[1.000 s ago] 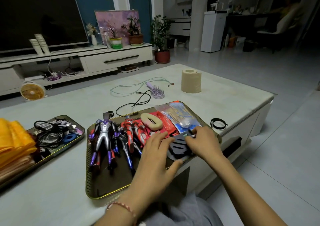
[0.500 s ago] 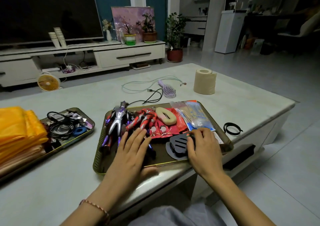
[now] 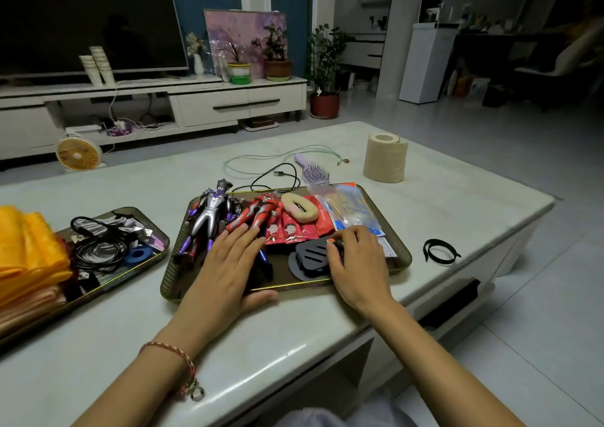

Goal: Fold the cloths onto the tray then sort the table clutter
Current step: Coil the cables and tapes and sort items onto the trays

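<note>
- Cloths [image 3: 29,256] are lying folded at far left.
- Left hand [image 3: 228,273] is resting flat on toys [image 3: 209,211]; right hand [image 3: 358,266] is gripping a clip [image 3: 309,256] inside the tray [image 3: 405,258].
- Brush [image 3: 315,173] and paper roll [image 3: 385,158] are awaiting sorting.

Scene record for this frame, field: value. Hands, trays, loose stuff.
left hand: flat, laid over toy figures in middle tray
right hand: grips black slotted piece in middle tray
left tray: cables; folded cloths at its left end
loose on table: tissue roll, hairbrush, black band, cords
</note>
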Tool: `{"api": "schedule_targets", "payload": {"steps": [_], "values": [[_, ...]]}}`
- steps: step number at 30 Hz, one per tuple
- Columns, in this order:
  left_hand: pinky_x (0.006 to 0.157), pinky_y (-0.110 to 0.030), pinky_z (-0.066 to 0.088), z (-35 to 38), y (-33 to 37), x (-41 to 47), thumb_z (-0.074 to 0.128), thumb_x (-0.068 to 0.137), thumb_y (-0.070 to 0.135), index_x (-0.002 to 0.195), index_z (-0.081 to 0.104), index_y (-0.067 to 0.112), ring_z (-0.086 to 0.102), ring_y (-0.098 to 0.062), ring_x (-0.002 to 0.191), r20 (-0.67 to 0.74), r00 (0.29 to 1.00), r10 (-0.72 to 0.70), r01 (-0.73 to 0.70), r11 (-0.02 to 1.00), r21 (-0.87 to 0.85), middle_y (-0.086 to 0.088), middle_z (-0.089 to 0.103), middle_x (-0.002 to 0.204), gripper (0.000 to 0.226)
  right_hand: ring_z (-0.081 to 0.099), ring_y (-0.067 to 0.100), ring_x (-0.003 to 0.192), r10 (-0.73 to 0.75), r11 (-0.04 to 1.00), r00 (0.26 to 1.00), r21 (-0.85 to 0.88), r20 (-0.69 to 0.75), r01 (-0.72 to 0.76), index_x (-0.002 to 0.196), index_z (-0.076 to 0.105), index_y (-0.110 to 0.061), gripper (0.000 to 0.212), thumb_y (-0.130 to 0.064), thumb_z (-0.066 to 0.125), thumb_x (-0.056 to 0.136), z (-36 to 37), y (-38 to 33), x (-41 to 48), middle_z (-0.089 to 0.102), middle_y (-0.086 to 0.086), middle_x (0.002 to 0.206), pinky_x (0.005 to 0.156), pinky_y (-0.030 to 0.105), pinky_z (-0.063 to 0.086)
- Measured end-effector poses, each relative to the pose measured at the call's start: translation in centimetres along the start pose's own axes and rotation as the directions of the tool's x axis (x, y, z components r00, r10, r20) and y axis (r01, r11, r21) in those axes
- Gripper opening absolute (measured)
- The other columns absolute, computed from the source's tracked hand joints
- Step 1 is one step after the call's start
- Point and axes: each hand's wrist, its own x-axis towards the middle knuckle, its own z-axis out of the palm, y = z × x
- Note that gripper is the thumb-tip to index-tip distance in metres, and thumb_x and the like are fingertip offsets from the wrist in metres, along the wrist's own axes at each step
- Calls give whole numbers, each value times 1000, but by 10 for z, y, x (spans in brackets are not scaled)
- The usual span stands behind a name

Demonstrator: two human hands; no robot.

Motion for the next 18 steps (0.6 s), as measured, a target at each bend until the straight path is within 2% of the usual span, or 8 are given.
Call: {"api": "schedule_targets", "payload": {"steps": [3, 4, 6, 8, 11, 15, 18], "values": [[112, -43, 16, -4, 16, 5, 24, 94, 59, 136, 42, 9, 27, -21, 137, -109, 993, 36, -49, 992, -119, -9, 42, 143, 67, 47, 24, 106, 68, 978, 997, 201, -29, -61, 104, 61, -6, 18, -18, 52, 93, -14, 4, 11, 53, 6, 106, 91, 27, 31], [110, -44, 18, -4, 23, 10, 24, 96, 56, 134, 44, 10, 29, -20, 136, -139, 989, 47, -68, 986, -149, -9, 45, 141, 63, 47, 23, 106, 97, 963, 995, 254, -35, -85, 105, 61, -6, 18, -16, 52, 92, -19, 7, 20, 51, 4, 105, 93, 27, 33], [109, -44, 20, 1, 38, 28, 23, 97, 51, 129, 47, 11, 32, -19, 133, -177, 983, 53, -90, 974, -208, -9, 49, 137, 57, 51, 26, 106, 167, 946, 985, 290, -52, -145, 107, 60, -6, 20, -13, 52, 91, -24, 20, 47, 53, 8, 107, 96, 35, 40], [109, -39, 20, 6, 56, 47, 24, 98, 47, 125, 51, 10, 33, -18, 130, -191, 981, 22, -79, 952, -296, -9, 51, 135, 54, 53, 27, 107, 227, 943, 973, 257, -35, -211, 112, 57, -7, 23, -14, 51, 91, -30, 32, 74, 53, 12, 115, 93, 37, 43], [106, -33, 23, 17, 75, 77, 25, 97, 47, 117, 59, 9, 41, -22, 123, -181, 983, -8, -59, 932, -359, -10, 57, 126, 54, 52, 28, 109, 280, 948, 960, 152, 8, -278, 120, 52, -6, 31, -14, 51, 91, -26, 52, 112, 51, 15, 124, 89, 34, 41], [105, -27, 22, 31, 77, 103, 31, 95, 45, 114, 61, 11, 44, -21, 122, -190, 978, -88, -12, 882, -472, -7, 59, 124, 49, 46, 35, 116, 191, 982, 981, -17, 44, -191, 130, 42, -3, 40, -6, 47, 90, -20, 69, 162, 44, 20, 132, 91, 37, 39], [105, -21, 25, 34, 70, 106, 32, 94, 42, 114, 60, 14, 44, -15, 122, -177, 964, -197, 44, 777, -628, -1, 57, 124, 44, 40, 35, 120, 140, 989, 988, -59, 60, -137, 136, 31, -3, 48, -1, 44, 90, -20, 72, 203, 36, 18, 137, 94, 42, 38]]}}
